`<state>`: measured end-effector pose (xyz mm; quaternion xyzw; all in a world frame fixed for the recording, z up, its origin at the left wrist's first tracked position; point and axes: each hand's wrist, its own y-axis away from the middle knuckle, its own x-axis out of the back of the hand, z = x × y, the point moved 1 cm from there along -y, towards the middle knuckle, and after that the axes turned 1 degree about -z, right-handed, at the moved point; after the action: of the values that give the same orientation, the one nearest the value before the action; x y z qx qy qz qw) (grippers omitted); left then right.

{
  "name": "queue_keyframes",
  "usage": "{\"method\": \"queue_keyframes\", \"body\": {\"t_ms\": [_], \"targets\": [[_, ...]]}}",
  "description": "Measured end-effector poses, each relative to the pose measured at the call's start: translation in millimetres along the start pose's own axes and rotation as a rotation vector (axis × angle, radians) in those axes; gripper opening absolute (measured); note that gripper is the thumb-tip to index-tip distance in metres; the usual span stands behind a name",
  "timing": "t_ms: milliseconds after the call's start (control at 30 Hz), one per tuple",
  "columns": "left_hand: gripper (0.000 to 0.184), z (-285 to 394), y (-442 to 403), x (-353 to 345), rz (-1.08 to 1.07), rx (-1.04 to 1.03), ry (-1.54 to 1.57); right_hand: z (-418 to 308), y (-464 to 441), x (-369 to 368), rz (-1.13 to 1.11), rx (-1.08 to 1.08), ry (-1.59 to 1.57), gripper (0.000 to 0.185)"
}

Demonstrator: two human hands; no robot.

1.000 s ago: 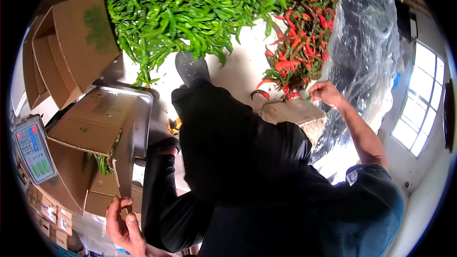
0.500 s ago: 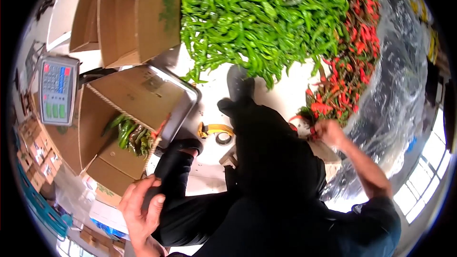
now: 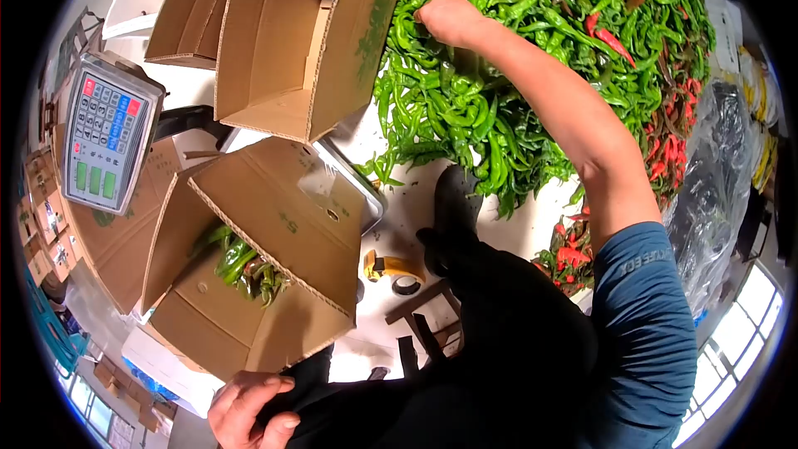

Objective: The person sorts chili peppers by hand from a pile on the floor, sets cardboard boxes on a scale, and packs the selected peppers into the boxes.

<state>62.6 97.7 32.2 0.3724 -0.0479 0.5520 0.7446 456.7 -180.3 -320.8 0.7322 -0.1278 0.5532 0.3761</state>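
My right hand (image 3: 453, 22) is at the upper left part of a big heap of green chili peppers (image 3: 465, 108), its fingers curled inward. What lies inside those fingers is hidden. Low in the view, my left hand (image 3: 249, 411) is near the front edge of an open cardboard box (image 3: 274, 208), thumb and fingers apart, with nothing in it. Inside that box lies a small bunch of green and dark peppers (image 3: 241, 270). Red peppers (image 3: 573, 256) form a separate heap to the right of my legs.
An electronic scale display (image 3: 108, 137) stands at the left. Another open cardboard box (image 3: 283, 41) sits above the box with peppers. A yellow tape dispenser (image 3: 391, 268) lies on the floor near my foot (image 3: 455, 199). Clear plastic sheeting (image 3: 711, 166) borders the heap at right.
My right hand has moved from the red peppers up and left to the green heap. My view has shifted, and the left hand now appears lower.
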Motion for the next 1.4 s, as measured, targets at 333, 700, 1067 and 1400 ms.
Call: {"method": "queue_keyframes", "body": {"t_ms": [333, 700, 1067, 1400], "targets": [[0.036, -18.4, -3.8, -0.5, -0.061, 0.096, 0.073, -22.1, -10.5, -9.8, -0.036, -0.028, 0.219, 0.016], [0.034, -28.9, 3.5, -2.7, -0.024, 0.174, 0.144, -28.1, 74.7, -8.2, 0.442, -0.255, -0.588, 0.021], [0.035, -23.0, -6.0, -2.7, -0.014, 0.129, 0.172, 78.3, -49.7, 89.8, 0.604, -0.104, -0.074, 0.027], [0.033, -16.5, -18.6, 5.0, 0.020, 0.189, 0.125, 36.2, -67.8, 73.9, 0.049, -0.337, 0.356, 0.025]]}}
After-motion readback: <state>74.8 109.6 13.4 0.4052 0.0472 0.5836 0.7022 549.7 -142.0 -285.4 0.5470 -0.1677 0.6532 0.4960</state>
